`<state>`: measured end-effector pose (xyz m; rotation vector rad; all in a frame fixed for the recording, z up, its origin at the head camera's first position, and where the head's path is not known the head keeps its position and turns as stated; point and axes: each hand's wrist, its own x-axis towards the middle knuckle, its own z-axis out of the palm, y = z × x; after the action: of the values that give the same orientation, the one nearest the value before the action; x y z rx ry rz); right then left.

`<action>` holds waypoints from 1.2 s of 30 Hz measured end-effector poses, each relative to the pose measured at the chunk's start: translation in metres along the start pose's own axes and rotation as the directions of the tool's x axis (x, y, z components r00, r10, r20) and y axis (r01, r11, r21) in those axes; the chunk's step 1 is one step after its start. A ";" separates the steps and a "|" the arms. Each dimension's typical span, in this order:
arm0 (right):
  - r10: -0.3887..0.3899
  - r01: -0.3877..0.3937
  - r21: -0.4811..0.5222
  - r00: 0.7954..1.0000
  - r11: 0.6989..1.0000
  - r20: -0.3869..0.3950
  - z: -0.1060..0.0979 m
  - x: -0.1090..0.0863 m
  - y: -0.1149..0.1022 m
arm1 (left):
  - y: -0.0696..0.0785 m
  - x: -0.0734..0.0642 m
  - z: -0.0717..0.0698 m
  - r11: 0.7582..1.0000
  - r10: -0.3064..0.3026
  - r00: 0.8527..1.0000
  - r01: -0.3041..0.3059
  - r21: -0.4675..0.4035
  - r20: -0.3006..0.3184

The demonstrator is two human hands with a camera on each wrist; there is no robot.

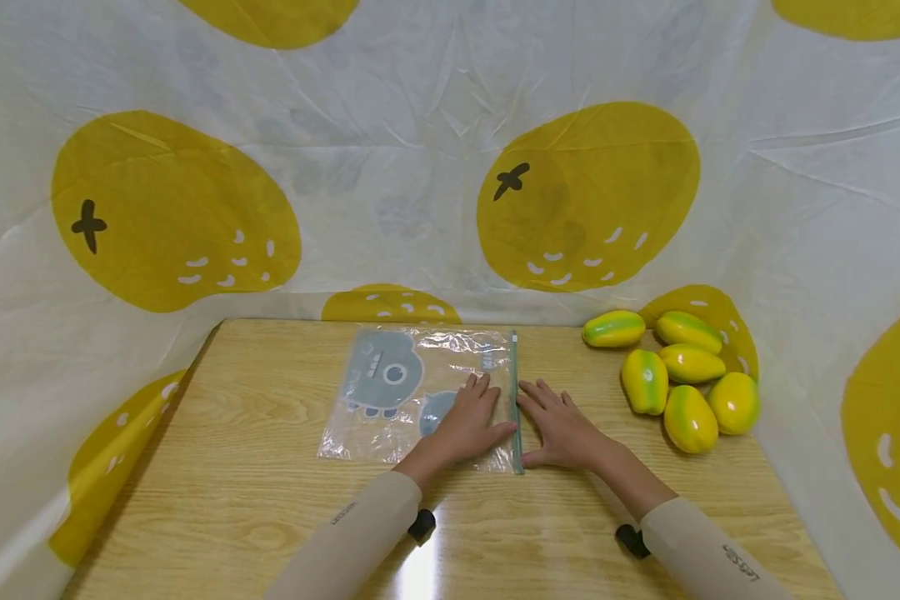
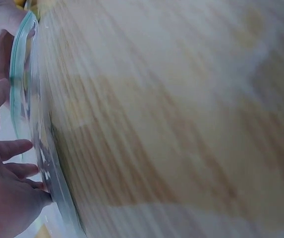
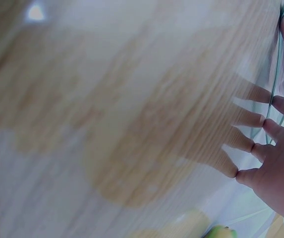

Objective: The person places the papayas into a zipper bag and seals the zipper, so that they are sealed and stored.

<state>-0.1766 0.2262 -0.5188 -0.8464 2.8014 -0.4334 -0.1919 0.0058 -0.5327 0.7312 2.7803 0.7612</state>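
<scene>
A clear zip bag printed with grey-blue cartoon monsters lies flat on the wooden table, its green zip strip running along the right edge. My left hand rests on the bag with fingers spread, thumb close to the strip. Just right of the strip, my right hand touches the table with its fingers spread, fingertips beside the bag's edge. In the left wrist view the left hand presses on the film. The right wrist view shows the right hand's fingertips on the tabletop.
Several yellow-green toy papayas sit in a group at the table's back right. A white curtain with big yellow fruit prints hangs behind and at both sides. The wooden table extends in front and left of the bag.
</scene>
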 end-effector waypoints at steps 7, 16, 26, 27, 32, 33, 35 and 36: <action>-0.002 0.002 -0.006 1.000 1.000 -0.004 0.000 -0.003 0.000 | 0.005 0.003 0.002 0.999 -0.029 1.000 0.029 0.045 -0.010; -0.012 0.012 0.003 1.000 1.000 -0.009 -0.002 -0.003 -0.001 | 0.014 0.002 -0.002 0.996 -0.075 0.997 0.075 0.041 -0.008; 0.007 -0.007 0.009 1.000 1.000 -0.003 0.000 -0.004 0.001 | 0.014 0.007 0.005 0.991 -0.098 0.995 0.100 0.087 -0.026; 0.005 -0.005 0.007 1.000 1.000 -0.005 0.000 -0.004 0.001 | 0.014 0.008 0.005 0.991 -0.101 0.995 0.103 0.090 -0.027; 0.002 -0.002 0.012 1.000 1.000 -0.002 0.000 -0.003 0.000 | 0.018 0.007 0.003 0.988 -0.123 0.992 0.125 0.089 -0.024; 0.000 0.000 0.014 1.000 1.000 -0.003 0.000 -0.003 -0.001 | 0.019 0.007 0.003 0.987 -0.128 0.991 0.130 0.093 -0.023; -0.001 0.001 0.021 1.000 1.000 -0.004 0.000 -0.003 -0.002 | 0.019 0.007 0.004 0.984 -0.137 0.990 0.139 0.108 -0.026; -0.001 0.002 0.024 1.000 1.000 -0.005 0.000 -0.003 -0.002 | 0.020 0.007 0.004 0.983 -0.140 0.990 0.142 0.117 -0.027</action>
<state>-0.1732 0.2263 -0.5176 -0.8437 2.7949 -0.4688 -0.1892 0.0258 -0.5261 0.5404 2.8774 0.5841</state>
